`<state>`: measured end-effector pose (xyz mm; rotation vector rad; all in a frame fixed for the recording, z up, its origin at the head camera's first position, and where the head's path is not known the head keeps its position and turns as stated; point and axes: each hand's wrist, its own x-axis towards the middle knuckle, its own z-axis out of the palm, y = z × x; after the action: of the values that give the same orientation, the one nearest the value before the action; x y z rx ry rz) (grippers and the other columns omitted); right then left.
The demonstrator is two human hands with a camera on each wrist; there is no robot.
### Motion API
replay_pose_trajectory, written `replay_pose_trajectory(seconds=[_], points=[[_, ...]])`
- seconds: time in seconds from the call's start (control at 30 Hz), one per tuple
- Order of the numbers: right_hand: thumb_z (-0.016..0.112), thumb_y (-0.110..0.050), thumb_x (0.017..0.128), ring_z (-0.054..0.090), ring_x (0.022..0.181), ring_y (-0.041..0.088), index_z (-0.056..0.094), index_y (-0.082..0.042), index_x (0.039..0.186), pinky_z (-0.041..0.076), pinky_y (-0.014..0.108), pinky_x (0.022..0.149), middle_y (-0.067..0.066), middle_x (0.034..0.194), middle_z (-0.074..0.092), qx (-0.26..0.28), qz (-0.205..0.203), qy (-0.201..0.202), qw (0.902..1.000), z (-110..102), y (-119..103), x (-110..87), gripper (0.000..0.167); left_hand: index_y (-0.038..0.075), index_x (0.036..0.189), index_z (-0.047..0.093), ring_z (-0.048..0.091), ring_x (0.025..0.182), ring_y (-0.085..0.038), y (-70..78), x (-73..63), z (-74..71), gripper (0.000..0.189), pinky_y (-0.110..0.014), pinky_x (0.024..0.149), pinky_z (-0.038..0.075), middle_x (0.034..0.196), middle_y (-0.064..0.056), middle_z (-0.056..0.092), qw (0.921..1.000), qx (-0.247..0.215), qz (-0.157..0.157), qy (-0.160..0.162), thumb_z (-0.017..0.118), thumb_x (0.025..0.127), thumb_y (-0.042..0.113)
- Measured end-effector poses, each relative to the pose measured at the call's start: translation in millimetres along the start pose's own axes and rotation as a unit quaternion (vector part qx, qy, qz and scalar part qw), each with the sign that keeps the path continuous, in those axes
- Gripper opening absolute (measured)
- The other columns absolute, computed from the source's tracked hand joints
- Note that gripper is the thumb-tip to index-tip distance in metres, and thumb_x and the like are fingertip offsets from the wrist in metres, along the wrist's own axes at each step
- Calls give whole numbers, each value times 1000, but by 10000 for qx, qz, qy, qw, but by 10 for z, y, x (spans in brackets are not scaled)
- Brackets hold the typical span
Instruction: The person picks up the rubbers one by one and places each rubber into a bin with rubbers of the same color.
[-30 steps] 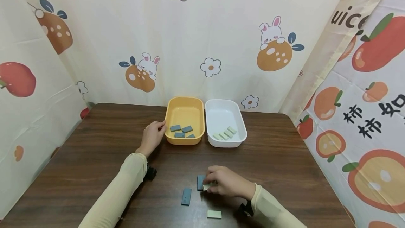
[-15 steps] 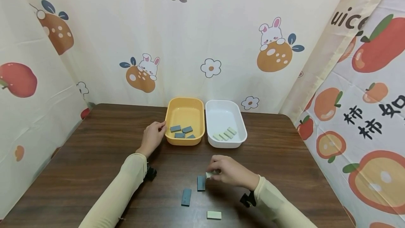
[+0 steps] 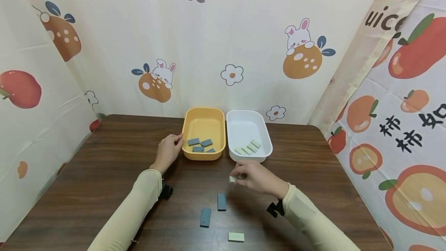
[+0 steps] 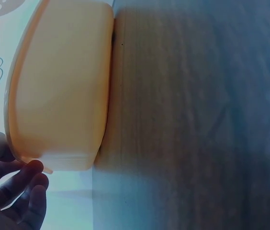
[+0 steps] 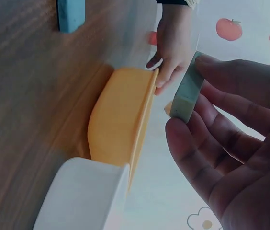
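I watch the left hand pinch the yellow tray, the right hand a block too shallow a grip could drop

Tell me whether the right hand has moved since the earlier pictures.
Yes. In the head view, the right hand has moved forward, closer to the white tub, which stayed put.

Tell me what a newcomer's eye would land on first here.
Probably the yellow tray and white tray, side by side toward the far edge of the table, the left hand gripping the yellow one's left side. Next, perhaps, the pale green block pinched in the right hand near the white tray. Behind the table, the fruit-printed curtain also stands out.
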<state>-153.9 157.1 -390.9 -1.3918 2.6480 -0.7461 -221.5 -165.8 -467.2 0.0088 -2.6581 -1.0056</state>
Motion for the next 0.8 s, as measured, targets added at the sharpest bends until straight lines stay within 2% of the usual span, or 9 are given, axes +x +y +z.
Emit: replay_pose_trajectory(seconds=[0.33,0.5,0.8], points=[[74,-8,83,61,79,8,75,-8,97,51,19,69,-1,90,65,-31,43,200,9998,-162,106,80,14,4,126,65,62,87,-26,14,-13,-6,34,-42,77,52,111,-15,69,10000,-27,-49,28,58,96,19],[75,-9,84,57,76,9,76,-7,97,47,19,66,-1,87,65,-194,360,261,9988,-233,176,121,14,4,127,65,62,88,-26,14,-21,-9,34,-42,77,52,111,-15,69,10000,-60,-57,12,58,97,19],[74,-7,83,57,75,11,75,-4,98,48,21,66,1,85,64,-373,1226,299,9913,-323,257,263,15,4,126,65,62,87,-27,14,-24,-13,33,-42,76,51,111,-15,69,9999,-98,-13,66,58,96,19]])
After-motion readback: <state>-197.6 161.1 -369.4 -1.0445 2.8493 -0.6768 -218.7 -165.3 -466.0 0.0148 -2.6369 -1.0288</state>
